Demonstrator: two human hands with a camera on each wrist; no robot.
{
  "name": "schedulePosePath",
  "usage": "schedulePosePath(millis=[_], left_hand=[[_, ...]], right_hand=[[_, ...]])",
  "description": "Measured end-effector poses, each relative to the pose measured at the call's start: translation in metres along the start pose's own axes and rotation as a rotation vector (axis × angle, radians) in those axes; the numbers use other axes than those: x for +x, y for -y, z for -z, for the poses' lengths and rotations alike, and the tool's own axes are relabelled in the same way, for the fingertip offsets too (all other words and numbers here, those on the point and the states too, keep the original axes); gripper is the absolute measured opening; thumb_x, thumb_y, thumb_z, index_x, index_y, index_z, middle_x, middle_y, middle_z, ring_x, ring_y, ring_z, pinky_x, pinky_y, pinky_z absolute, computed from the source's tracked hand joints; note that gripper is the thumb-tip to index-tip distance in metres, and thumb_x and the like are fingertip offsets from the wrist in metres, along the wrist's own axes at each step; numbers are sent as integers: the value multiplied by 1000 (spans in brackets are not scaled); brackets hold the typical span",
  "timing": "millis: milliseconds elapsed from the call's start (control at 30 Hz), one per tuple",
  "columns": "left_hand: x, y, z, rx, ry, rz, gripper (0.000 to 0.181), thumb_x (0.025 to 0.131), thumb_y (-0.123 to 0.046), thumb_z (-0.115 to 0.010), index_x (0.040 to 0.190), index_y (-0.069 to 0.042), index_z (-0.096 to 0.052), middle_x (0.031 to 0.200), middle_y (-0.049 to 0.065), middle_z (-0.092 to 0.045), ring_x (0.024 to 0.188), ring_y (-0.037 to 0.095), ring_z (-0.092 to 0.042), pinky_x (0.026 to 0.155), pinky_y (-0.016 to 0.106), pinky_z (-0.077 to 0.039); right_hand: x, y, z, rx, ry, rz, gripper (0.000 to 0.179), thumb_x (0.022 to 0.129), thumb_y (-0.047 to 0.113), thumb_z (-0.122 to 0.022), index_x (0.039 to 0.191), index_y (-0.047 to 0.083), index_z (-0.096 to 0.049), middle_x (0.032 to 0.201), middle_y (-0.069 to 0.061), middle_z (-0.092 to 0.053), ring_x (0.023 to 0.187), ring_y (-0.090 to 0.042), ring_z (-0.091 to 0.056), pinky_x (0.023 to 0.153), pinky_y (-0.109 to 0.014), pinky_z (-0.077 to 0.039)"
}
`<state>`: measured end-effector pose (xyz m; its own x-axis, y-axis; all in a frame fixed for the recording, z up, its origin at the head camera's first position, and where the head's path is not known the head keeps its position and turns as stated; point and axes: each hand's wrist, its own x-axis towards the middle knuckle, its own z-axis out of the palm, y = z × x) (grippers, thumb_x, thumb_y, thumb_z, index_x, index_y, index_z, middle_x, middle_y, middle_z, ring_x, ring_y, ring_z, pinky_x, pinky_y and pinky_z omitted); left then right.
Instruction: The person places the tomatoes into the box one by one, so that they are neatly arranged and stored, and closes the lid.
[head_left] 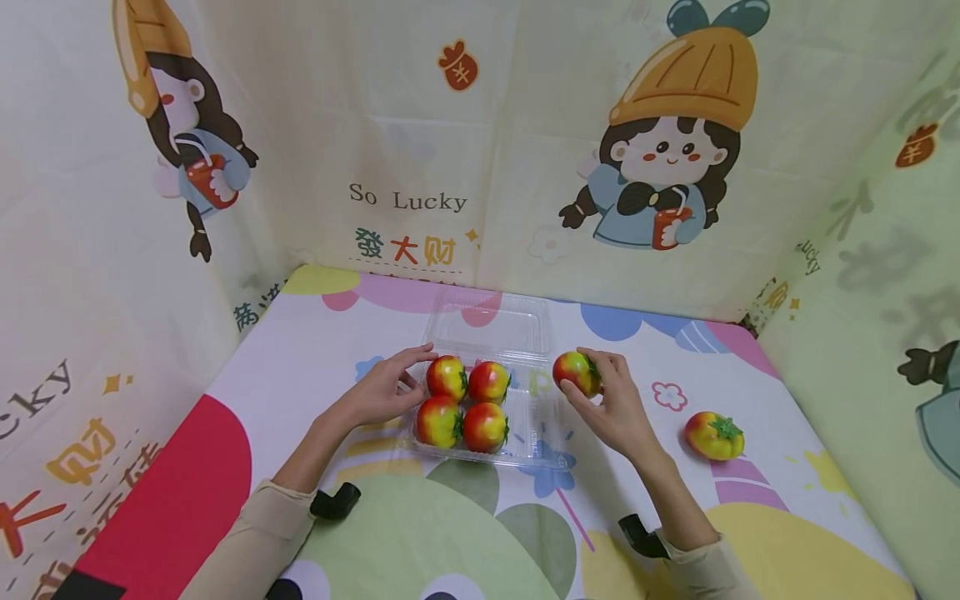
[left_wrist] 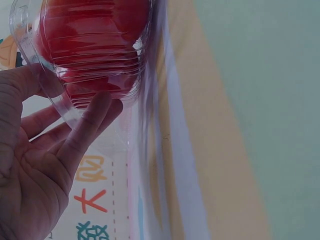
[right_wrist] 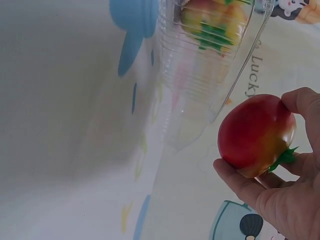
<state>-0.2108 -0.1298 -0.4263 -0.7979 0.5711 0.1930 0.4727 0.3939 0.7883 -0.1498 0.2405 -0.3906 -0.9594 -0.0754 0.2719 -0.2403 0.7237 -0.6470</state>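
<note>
A clear plastic clamshell box lies on the table, its lid folded back. Several red-and-yellow fruits with green leafy caps, such as this one, sit in its left half. My left hand holds the box's left side, fingers at the rim and against the ribbed wall. Just right of the box, my right hand grips another such fruit between thumb and fingertips, raised above the table. The fruit's green cap faces the palm.
One more fruit lies on the table to the right, beyond my right forearm. Printed cloth covers the table, and a printed curtain hangs behind and along both sides. A black band piece shows at the left wrist.
</note>
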Motion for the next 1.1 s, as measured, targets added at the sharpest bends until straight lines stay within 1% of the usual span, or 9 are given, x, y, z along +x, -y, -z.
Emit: schedulePosePath(millis=[133, 367, 633, 700, 933, 1100], left_hand=[[0, -1, 0, -3, 1, 2, 56, 92, -2, -64, 146, -2, -51, 160, 22, -38, 86, 16, -67, 80, 28, -61], [0, -1, 0, -1, 2, 6, 56, 92, -3, -64, 147, -3, -51, 160, 21, -38, 87, 16, -67, 80, 28, -61], [0, 0, 0, 0, 4, 13, 56, 92, -2, -64, 146, -3, -51, 160, 23, -38, 88, 17, -67, 81, 29, -61], [0, -1, 0, -1, 4, 15, 56, 92, -2, -64, 147, -3, -51, 160, 23, -38, 89, 18, -67, 81, 29, -61], [0, 0, 0, 1, 1, 17, 56, 92, -2, -63, 147, -4, -51, 161, 22, -37, 87, 17, -67, 81, 28, -61], [0, -2, 0, 1, 2, 19, 56, 92, -2, -64, 147, -4, -51, 161, 20, -38, 86, 16, -68, 81, 27, -61]], right_hand=[[1, 2, -2, 8, 6, 5, 58, 95, 30, -72, 145, 8, -50, 137, -20, -46, 116, -34, -54, 96, -52, -56], [0, 6, -6, 18, 26, -17, 63, 95, 38, -71, 147, 12, -48, 140, -17, -44, 117, -33, -53, 97, -49, -57], [2, 10, -10, 34, 21, 27, 62, 95, 36, -72, 147, 11, -49, 139, -17, -46, 118, -32, -54, 97, -49, -57], [2, 11, -11, 32, 21, 30, 62, 95, 36, -71, 146, 11, -49, 139, -17, -47, 117, -32, -54, 96, -49, -57], [3, 13, -17, 19, 25, 40, 61, 96, 35, -70, 146, 8, -48, 140, -20, -47, 117, -35, -55, 92, -54, -58], [3, 14, -21, 29, 28, 41, 60, 96, 36, -69, 146, 8, -49, 140, -19, -47, 117, -35, -55, 90, -53, -59]])
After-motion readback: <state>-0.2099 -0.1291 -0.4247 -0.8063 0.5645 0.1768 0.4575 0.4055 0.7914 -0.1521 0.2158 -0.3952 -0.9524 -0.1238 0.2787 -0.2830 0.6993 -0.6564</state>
